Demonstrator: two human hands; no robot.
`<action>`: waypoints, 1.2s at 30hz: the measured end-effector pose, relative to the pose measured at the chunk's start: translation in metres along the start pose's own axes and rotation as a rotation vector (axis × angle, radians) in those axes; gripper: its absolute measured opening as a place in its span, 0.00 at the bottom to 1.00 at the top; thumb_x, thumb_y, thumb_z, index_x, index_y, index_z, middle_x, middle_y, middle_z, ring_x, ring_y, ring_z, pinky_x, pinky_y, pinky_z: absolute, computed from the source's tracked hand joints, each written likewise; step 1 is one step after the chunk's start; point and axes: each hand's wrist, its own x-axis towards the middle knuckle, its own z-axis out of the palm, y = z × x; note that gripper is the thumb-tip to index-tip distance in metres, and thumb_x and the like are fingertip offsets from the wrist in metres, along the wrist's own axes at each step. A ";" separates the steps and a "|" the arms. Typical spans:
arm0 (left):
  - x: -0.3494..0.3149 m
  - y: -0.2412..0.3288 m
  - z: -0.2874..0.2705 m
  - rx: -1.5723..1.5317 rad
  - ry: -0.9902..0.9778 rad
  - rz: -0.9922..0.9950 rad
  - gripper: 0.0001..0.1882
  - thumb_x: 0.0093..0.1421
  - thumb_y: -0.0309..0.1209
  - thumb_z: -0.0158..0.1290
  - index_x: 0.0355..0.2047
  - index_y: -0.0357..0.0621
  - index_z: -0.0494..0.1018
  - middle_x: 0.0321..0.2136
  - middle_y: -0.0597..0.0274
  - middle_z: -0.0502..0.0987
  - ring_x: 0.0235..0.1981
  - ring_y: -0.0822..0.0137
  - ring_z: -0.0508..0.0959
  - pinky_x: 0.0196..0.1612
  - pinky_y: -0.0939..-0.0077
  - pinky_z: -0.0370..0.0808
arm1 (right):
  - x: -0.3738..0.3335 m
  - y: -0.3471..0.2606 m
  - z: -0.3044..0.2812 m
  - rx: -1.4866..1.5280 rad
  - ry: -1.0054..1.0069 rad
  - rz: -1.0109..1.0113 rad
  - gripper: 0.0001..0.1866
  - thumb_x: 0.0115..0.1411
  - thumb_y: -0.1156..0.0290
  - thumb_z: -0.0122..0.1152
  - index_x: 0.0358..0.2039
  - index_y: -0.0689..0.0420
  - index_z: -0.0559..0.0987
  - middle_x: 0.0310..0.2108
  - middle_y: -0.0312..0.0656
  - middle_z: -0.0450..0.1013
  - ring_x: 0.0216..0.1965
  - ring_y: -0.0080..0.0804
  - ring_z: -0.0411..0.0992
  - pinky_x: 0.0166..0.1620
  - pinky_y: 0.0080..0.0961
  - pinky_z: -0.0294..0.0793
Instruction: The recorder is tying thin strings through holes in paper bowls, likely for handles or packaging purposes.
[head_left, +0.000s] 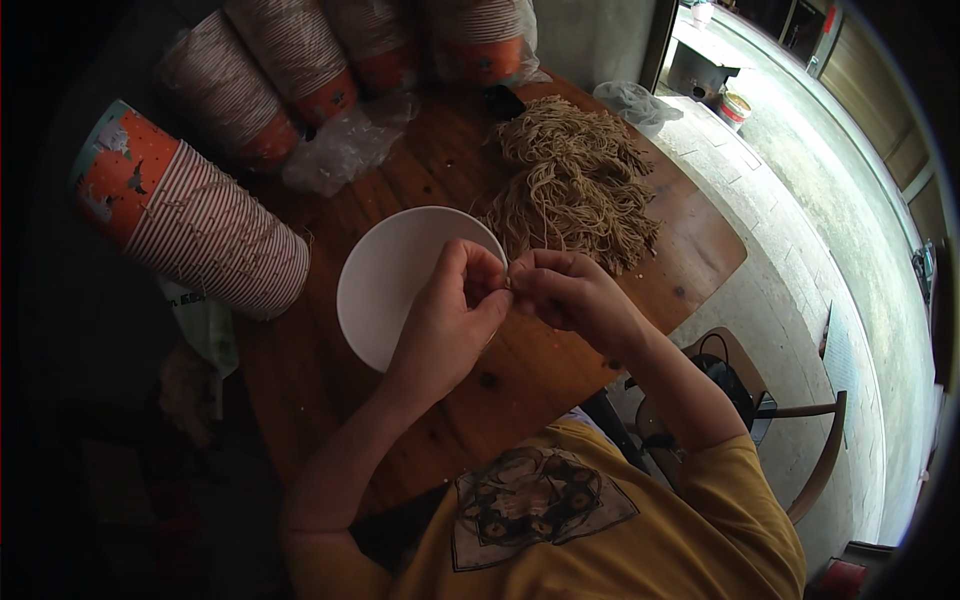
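My left hand (pixel 450 315) and my right hand (pixel 570 295) meet fingertip to fingertip just right of a white bowl (pixel 385 275) on a brown wooden table (pixel 520 370). Both pinch something small between them; it looks like a thin tan string, but it is mostly hidden by the fingers. A heap of tan string pieces (pixel 575 185) lies on the table just beyond my hands. The bowl looks empty and sits under my left hand's thumb side.
Stacks of orange-rimmed paper cups lie on their sides: one large stack (pixel 190 215) at the left, others (pixel 300 70) along the back. Crumpled clear plastic (pixel 345 145) lies near them. A wooden chair (pixel 800 440) and concrete floor are at the right.
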 end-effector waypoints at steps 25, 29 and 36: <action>-0.001 0.001 -0.001 0.189 0.005 0.002 0.06 0.63 0.25 0.47 0.40 0.39 0.69 0.35 0.66 0.73 0.38 0.76 0.72 0.46 0.79 0.69 | -0.004 0.009 -0.009 0.149 -0.092 0.011 0.08 0.64 0.61 0.53 0.33 0.51 0.73 0.25 0.27 0.70 0.21 0.10 0.61 0.22 0.09 0.57; -0.001 -0.004 0.000 0.182 0.029 0.068 0.05 0.62 0.23 0.47 0.38 0.38 0.67 0.33 0.59 0.73 0.35 0.68 0.74 0.41 0.73 0.71 | -0.001 0.012 -0.009 0.194 -0.111 -0.003 0.08 0.64 0.61 0.53 0.32 0.50 0.73 0.25 0.27 0.70 0.21 0.10 0.60 0.22 0.09 0.56; -0.001 -0.005 -0.001 0.190 0.033 0.071 0.04 0.62 0.23 0.47 0.37 0.38 0.67 0.33 0.58 0.74 0.36 0.66 0.75 0.41 0.72 0.71 | 0.001 0.014 -0.008 0.255 -0.097 -0.018 0.07 0.64 0.63 0.52 0.33 0.51 0.73 0.25 0.28 0.70 0.20 0.11 0.60 0.22 0.08 0.56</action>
